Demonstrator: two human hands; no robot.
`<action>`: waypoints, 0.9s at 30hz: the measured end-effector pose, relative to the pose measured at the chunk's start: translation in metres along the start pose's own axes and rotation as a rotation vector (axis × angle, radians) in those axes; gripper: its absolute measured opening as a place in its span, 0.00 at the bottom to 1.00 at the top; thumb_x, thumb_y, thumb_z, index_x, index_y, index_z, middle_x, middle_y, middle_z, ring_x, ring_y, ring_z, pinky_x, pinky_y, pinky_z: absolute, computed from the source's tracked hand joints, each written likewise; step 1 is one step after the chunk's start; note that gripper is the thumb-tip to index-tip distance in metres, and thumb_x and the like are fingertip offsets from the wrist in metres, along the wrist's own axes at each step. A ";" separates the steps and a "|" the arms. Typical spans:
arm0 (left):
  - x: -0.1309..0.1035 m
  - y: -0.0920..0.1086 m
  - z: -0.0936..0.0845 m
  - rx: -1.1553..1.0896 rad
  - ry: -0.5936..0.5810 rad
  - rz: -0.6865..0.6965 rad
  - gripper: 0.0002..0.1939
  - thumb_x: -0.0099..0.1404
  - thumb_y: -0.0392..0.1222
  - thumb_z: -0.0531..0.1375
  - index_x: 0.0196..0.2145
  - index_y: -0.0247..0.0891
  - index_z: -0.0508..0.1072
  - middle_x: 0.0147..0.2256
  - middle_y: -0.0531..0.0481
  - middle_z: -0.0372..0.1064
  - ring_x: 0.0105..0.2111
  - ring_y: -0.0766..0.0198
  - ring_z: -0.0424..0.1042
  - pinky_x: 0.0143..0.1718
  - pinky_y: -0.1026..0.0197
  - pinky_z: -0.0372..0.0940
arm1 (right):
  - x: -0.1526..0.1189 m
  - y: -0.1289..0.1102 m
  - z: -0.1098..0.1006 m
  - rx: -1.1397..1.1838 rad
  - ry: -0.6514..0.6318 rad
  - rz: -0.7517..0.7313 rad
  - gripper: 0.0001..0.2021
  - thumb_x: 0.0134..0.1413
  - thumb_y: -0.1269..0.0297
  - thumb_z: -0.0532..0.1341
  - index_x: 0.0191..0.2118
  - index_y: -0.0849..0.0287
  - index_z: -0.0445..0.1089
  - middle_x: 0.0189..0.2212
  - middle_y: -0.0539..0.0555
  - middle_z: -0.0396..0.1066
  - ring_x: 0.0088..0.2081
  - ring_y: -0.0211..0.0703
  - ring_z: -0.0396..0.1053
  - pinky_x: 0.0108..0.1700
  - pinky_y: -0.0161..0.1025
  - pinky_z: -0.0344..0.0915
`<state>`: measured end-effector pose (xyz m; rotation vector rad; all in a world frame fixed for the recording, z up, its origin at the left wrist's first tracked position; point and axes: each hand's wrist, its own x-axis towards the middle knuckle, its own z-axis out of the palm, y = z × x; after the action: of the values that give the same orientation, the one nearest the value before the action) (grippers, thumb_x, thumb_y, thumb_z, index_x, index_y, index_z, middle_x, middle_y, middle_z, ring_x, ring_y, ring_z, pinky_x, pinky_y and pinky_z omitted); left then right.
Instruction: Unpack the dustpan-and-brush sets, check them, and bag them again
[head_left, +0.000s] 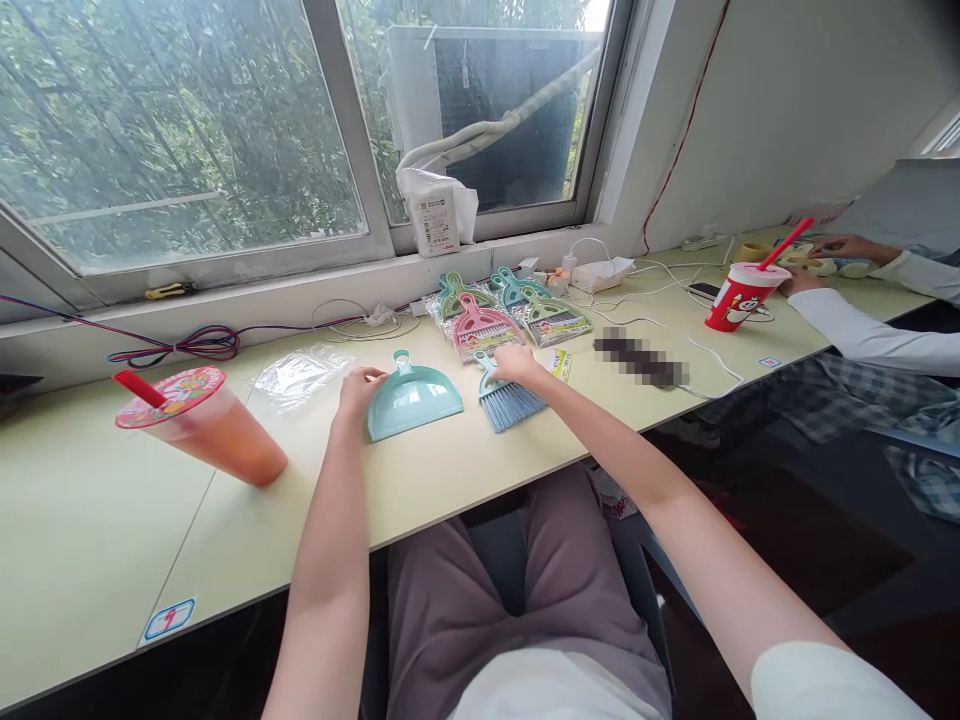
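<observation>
A mint-green dustpan (417, 402) lies on the table in front of me, its ringed handle pointing towards the window. My left hand (360, 390) grips its left edge, thumb and fingers bent around the rim. To the right is a small hand brush (511, 402) with blue-grey bristles and a mint-green handle. My right hand (516, 364) is closed on the handle and hides part of it; the bristles point towards me. A yellow-green label card (561, 366) lies just beyond the brush, partly behind my right wrist.
Several packaged brush-and-dustpan sets (487, 322) lie by the windowsill. A clear plastic wrapper (298, 376) and an orange drink cup (225, 430) are on the left. Rightwards are a blurred-out dark object (637, 360), cables, a red cup (739, 300) and another person's hands (840, 248).
</observation>
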<state>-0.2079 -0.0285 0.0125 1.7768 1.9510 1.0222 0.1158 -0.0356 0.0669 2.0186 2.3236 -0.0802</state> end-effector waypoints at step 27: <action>-0.028 0.057 0.037 -0.245 -0.511 0.271 0.22 0.52 0.61 0.65 0.25 0.36 0.78 0.24 0.49 0.69 0.28 0.63 0.62 0.29 0.61 0.54 | -0.015 -0.076 -0.009 0.056 -0.053 -0.232 0.16 0.59 0.52 0.64 0.36 0.61 0.81 0.34 0.63 0.80 0.44 0.54 0.77 0.46 0.39 0.68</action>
<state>-0.1369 -0.0462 0.0188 1.9508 1.2532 0.7430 0.0427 -0.0600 0.0767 1.7365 2.5373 -0.2093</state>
